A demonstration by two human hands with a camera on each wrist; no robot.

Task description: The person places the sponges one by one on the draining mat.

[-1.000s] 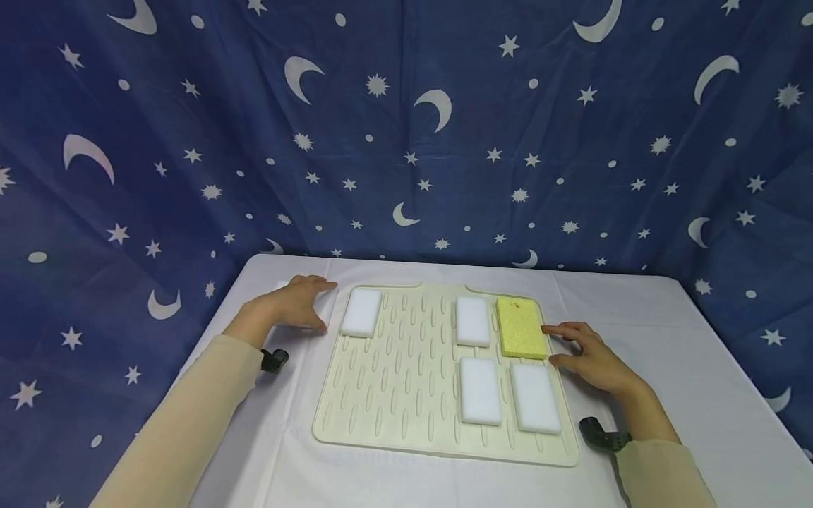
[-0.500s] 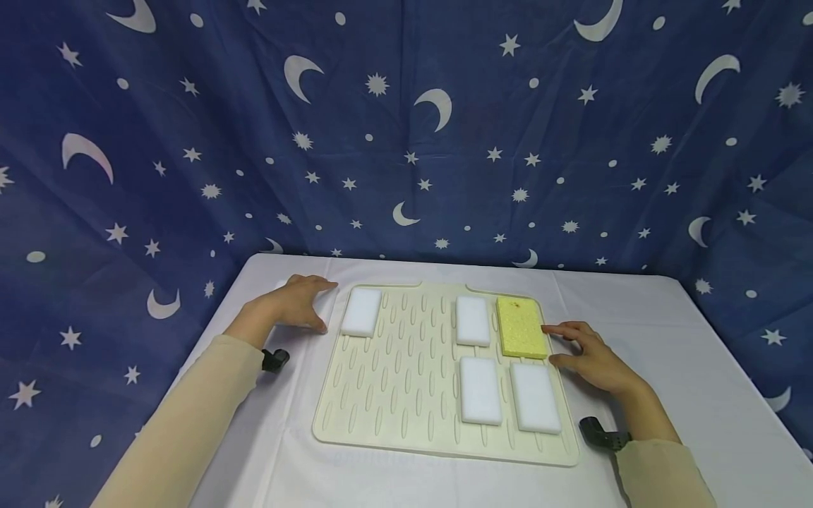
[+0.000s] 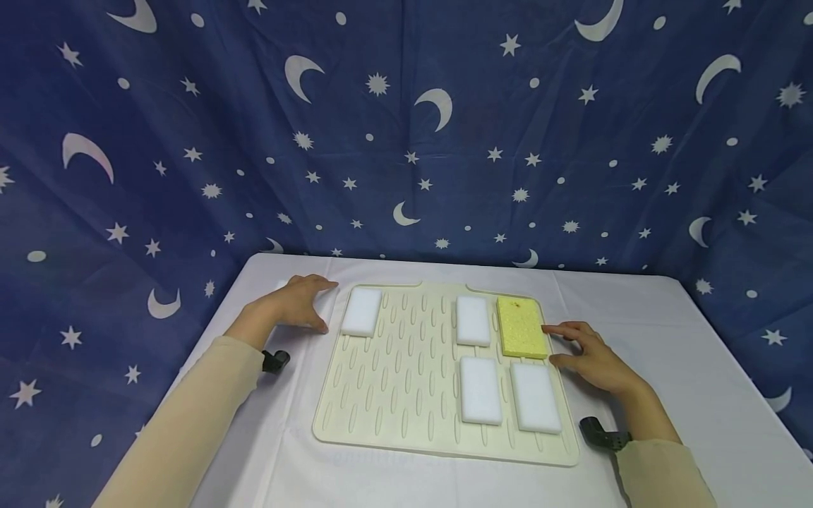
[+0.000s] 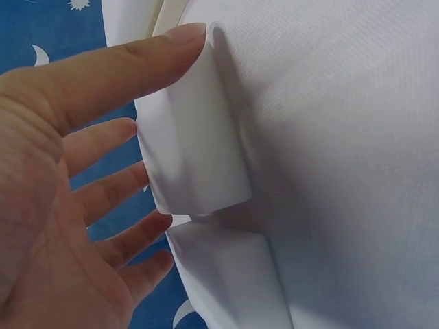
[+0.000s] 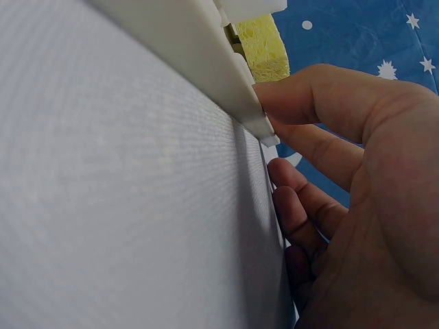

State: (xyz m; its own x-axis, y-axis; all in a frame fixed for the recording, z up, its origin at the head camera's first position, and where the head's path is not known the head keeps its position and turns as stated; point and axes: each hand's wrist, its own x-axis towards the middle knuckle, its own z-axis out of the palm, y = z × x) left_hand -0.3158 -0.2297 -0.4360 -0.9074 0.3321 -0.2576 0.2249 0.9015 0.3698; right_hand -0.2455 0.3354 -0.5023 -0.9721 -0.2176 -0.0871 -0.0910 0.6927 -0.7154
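Observation:
A cream ribbed mat (image 3: 394,395) lies on the table. White sponge blocks rest on it: one at the far left (image 3: 361,312), one at the back (image 3: 473,321), and two in front (image 3: 480,390) (image 3: 536,397). A yellow sponge (image 3: 522,327) fills the mat's back right corner. My left hand (image 3: 295,303) stays left of the mat with spread fingers; in the left wrist view its thumb overlaps a white block (image 4: 199,137), a second one (image 4: 230,274) below. My right hand (image 3: 591,358) holds nothing, its thumb and index fingertips right at the mat's right edge beside the yellow sponge.
A white cloth (image 3: 673,339) covers the table. Behind it hangs a dark blue curtain (image 3: 356,247) with moons and stars. Each wrist wears a black camera mount, one on the left (image 3: 275,361) and one on the right (image 3: 600,434).

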